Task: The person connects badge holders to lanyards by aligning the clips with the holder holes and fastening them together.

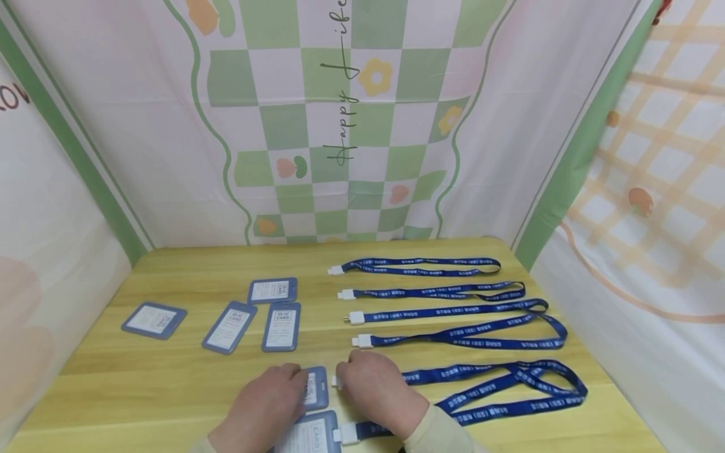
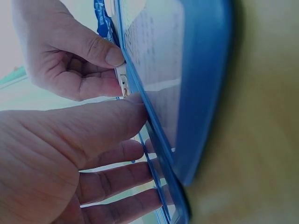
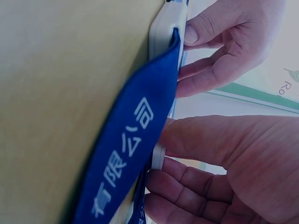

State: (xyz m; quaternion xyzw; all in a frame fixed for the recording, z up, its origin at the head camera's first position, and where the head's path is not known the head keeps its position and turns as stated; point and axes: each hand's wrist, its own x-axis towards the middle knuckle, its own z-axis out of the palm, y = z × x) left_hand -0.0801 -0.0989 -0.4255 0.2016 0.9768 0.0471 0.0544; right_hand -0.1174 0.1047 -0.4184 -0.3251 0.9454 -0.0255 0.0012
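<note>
My left hand (image 1: 266, 402) grips a blue-grey ID card holder (image 1: 321, 389) by its left side, its slotted end facing right. Close beside that slot, my right hand (image 1: 376, 391) pinches the white clip (image 1: 335, 380) of a dark blue lanyard (image 1: 436, 375). The right fingers cover most of this clip. Nearer the front lies another card holder (image 1: 331, 428), joined at its right end to the white clip (image 1: 347, 433) of a second lanyard. In the left wrist view, this nearer holder (image 2: 203, 84) partly blocks sight of the held one. The right wrist view has a lanyard strap (image 3: 126, 126) across its foreground.
Several card holders lie on the table's left half, among them one far left (image 1: 154, 320) and one at the back (image 1: 272, 290). To the right, several lanyards stretch out in rows, the farthest one (image 1: 419, 265) near the back edge. Printed curtains surround the wooden table (image 1: 141, 390).
</note>
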